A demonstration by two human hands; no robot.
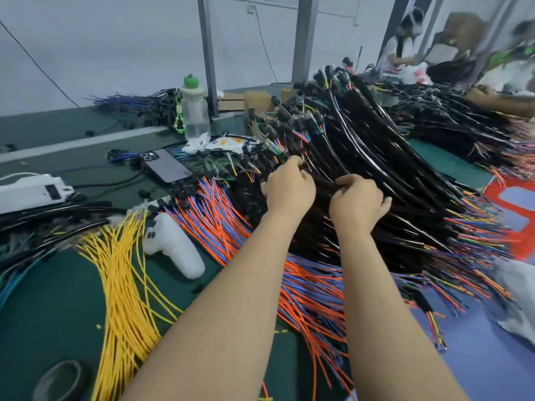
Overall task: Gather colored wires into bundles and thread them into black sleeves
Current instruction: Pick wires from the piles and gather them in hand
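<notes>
Head-cam view, looking down over a green table [58,308] crowded w/ wire. I see both bare forearms reaching fwd from bottom centre.

The left hand [289,191] is curled, fingertips dug into the near-left edge of a big pile of black sleeves [385,157], gripping a few strands there. The right hand [359,204] sits just beside it, also curled, fingers closed round sleeves on top of the same pile. The no. of strands I can't tell; pic is blurred. Hands are near each other, not touching.

The pile fans out centre-right: connectors at the far end, coloured wire tips sticking out at the near-right end.

Under and left of the forearms, loose orange and blue wires [220,218] spread across the table. Further left, a bunch of yellow wires [124,285] runs toward the bottom edge. Btwn those two lies a white pistol-shaped tool [173,247].

Beyond it a phone [168,169] lies face down, and a clear water bottle [195,111] w/ green cap stands upright further back. White power strip [29,189] at far left, tape roll [60,380] in bottom-left corner. In the bg, top right, another person [402,41], blurred.
</notes>
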